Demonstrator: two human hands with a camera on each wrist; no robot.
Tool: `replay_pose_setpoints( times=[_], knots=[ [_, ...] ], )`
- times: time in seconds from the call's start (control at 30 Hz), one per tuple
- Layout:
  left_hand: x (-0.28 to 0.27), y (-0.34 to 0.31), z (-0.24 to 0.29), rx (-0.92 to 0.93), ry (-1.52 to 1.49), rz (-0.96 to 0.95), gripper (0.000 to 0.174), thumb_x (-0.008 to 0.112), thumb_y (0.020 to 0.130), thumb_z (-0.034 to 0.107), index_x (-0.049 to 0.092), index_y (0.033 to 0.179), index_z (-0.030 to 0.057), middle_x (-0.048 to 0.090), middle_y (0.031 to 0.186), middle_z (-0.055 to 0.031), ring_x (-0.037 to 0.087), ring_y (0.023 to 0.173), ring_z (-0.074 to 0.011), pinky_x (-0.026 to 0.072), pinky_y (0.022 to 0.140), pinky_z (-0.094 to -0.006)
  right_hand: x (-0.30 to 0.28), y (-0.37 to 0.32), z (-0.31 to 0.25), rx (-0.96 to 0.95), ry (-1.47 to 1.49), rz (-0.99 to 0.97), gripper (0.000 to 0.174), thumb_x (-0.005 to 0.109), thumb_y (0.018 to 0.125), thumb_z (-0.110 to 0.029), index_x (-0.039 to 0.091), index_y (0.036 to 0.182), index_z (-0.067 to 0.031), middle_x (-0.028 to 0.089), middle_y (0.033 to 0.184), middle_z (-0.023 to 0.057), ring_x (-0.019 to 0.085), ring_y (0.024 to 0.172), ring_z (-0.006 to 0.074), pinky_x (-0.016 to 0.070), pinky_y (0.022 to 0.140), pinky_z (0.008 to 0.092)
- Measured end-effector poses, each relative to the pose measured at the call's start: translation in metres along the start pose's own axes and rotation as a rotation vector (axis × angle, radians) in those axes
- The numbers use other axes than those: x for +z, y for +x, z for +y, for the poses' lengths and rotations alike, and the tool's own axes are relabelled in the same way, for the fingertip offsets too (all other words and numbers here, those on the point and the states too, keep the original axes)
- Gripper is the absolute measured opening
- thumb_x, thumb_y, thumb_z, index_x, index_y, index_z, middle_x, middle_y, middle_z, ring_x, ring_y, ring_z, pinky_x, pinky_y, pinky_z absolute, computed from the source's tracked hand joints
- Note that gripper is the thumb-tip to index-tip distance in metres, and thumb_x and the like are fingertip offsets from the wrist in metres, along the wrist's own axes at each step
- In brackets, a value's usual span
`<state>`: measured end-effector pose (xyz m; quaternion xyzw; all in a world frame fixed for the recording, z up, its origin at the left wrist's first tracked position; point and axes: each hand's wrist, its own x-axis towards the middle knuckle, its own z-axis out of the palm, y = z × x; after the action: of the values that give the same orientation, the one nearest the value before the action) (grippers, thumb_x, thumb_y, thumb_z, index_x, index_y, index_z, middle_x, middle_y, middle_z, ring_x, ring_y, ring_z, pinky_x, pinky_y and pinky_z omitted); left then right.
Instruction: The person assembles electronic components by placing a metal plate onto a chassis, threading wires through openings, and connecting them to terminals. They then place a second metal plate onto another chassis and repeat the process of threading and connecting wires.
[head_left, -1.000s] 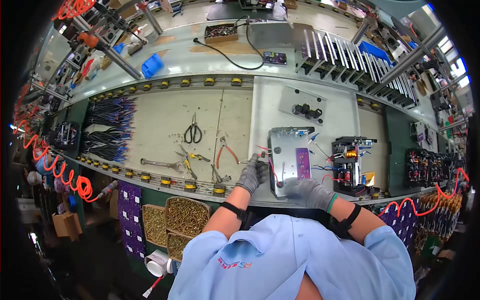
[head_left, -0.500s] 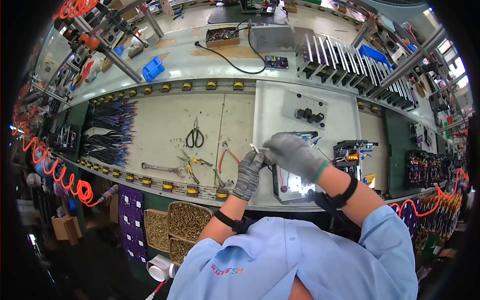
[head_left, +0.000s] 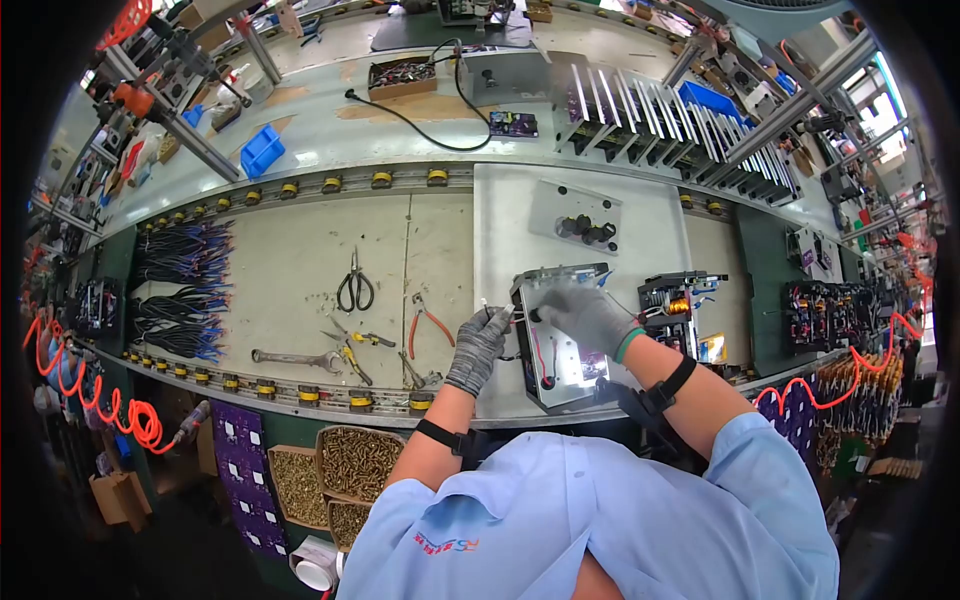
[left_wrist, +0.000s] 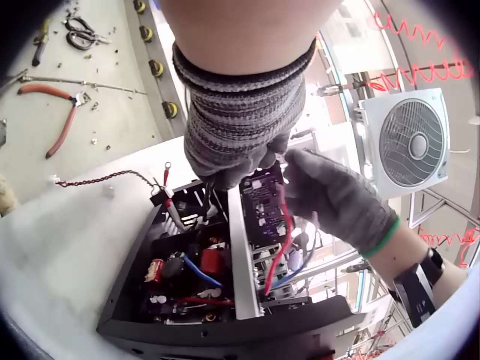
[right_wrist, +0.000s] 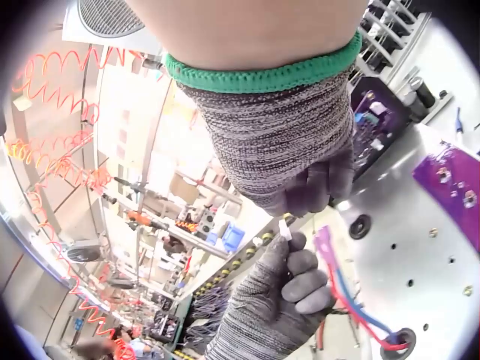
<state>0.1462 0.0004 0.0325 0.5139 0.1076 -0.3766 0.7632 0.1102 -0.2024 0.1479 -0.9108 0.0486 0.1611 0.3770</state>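
Note:
In the head view my left hand [head_left: 478,350] is at the left side of a metal-cased unit [head_left: 565,378]. The right wrist view shows my left hand [right_wrist: 274,307] pinching a small white connector [right_wrist: 285,229] between thumb and curled fingers. Just above it is my right hand [right_wrist: 277,142], its fingers bent and their tips partly hidden, so any grip cannot be made out. Red and blue wires [right_wrist: 352,304] come out through a hole in the metal plate [right_wrist: 386,225]. In the left wrist view the unit's black frame [left_wrist: 202,330] lies below both hands.
Left of the hands lie red-handled pliers [head_left: 416,325], black scissors [head_left: 355,290], a wrench [head_left: 297,359] and yellow-black cutters [head_left: 350,358]. A second open unit [head_left: 672,300] stands to the right. Behind are a plate with black parts [head_left: 575,215] and a roller rail [head_left: 332,184].
My right hand has left the near part of the unit and come up beside my left hand, then drawn slightly back to the right. The left fingers have closed on the white connector. The head view has shifted.

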Motion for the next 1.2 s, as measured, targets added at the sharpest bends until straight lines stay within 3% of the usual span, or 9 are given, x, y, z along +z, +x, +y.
replay_pose_setpoints(
  times=[0.03,0.1,0.13,0.17,0.47,0.77,0.93,1.1,1.2],
  knots=[
    [-0.001,0.004,-0.001,-0.007,-0.003,-0.006,0.018,0.07,0.094,0.024,0.064,0.101,0.0092,0.06,0.077,0.0027,0.042,0.052,-0.0032,0.0347,0.045,-0.0234,0.003,-0.009,0.008,0.127,0.076,-0.046,0.027,0.069,0.088,-0.029,0.067,0.101,-0.0049,0.071,0.09,0.0161,0.07,0.086,0.0292,0.054,0.078,0.0392],
    [-0.002,0.009,-0.004,-0.006,0.424,-0.043,0.022,0.069,0.094,0.029,0.065,0.101,0.008,0.057,0.072,0.0041,0.041,0.053,-0.0032,0.0341,0.047,-0.0226,0.018,-0.014,0.028,0.11,-0.103,-0.066,0.036,0.07,0.087,-0.035,0.065,0.105,-0.0044,0.071,0.092,0.0166,0.07,0.089,0.0314,0.0534,0.08,0.0412],
    [-0.001,0.013,-0.004,-0.017,0.42,-0.048,0.022,0.069,0.094,0.029,0.065,0.101,0.008,0.057,0.072,0.0041,0.041,0.053,-0.0032,0.0341,0.047,-0.0226,0.024,-0.013,0.032,0.093,-0.25,-0.135,0.04,0.07,0.087,-0.038,0.064,0.108,-0.0042,0.071,0.093,0.0169,0.069,0.09,0.0325,0.0533,0.081,0.0417],
    [0.0,0.018,-0.004,-0.049,0.4,-0.114,0.026,0.07,0.094,0.031,0.065,0.103,0.0072,0.055,0.071,0.0052,0.041,0.054,-0.0034,0.0339,0.047,-0.0226,0.03,-0.011,0.036,0.074,-0.395,-0.207,0.044,0.07,0.086,-0.041,0.064,0.11,-0.0039,0.071,0.095,0.0172,0.069,0.092,0.0336,0.0531,0.082,0.0422],
    [-0.018,0.061,-0.034,-0.29,-0.144,-0.486,0.033,0.076,0.088,0.035,0.064,0.101,0.0066,0.05,0.069,0.006,0.04,0.049,-0.0039,0.0275,0.042,-0.022,0.027,0.002,0.032,0.05,-0.35,-0.248,0.064,0.07,0.083,-0.052,0.059,0.118,0.0018,0.069,0.101,0.022,0.067,0.096,0.0389,0.0537,0.087,0.0445],
    [0.005,0.06,-0.007,-0.435,-0.128,-0.236,0.02,0.075,0.083,0.022,0.061,0.077,0.0086,0.054,0.061,0.0011,0.043,0.043,-0.0069,0.0294,0.036,-0.0227,0.021,0.006,0.016,0.182,-0.361,-0.342,0.064,0.071,0.083,-0.044,0.055,0.125,0.0013,0.064,0.112,0.0225,0.063,0.109,0.0378,0.0488,0.096,0.0431],
    [-0.01,0.07,-0.029,-0.606,-0.387,-0.56,0.018,0.076,0.082,0.02,0.061,0.079,0.011,0.055,0.062,0.0022,0.043,0.042,-0.0068,0.0331,0.036,-0.0208,0.019,0.008,0.011,0.206,-0.375,-0.35,0.063,0.071,0.083,-0.043,0.055,0.126,0.0001,0.063,0.116,0.0228,0.062,0.112,0.0375,0.0482,0.098,0.044],
    [-0.008,0.069,-0.039,-0.453,-0.303,-0.551,0.016,0.074,0.085,0.021,0.063,0.088,0.0102,0.056,0.065,0.0034,0.046,0.045,-0.0059,0.0368,0.039,-0.0208,0.021,0.007,0.011,0.194,-0.399,-0.353,0.065,0.071,0.083,-0.044,0.054,0.13,-0.0014,0.063,0.119,0.0229,0.062,0.112,0.0377,0.0477,0.099,0.0445],
    [-0.008,0.06,-0.033,-0.193,-0.063,-0.476,0.016,0.069,0.089,0.021,0.066,0.098,0.0089,0.058,0.069,0.0036,0.049,0.048,-0.0049,0.0377,0.04,-0.0219,0.037,0.003,0.048,-0.013,-0.273,-0.213,0.061,0.077,0.081,-0.034,0.056,0.128,-0.0013,0.067,0.11,0.0201,0.066,0.103,0.0334,0.051,0.092,0.0414]
  ],
)
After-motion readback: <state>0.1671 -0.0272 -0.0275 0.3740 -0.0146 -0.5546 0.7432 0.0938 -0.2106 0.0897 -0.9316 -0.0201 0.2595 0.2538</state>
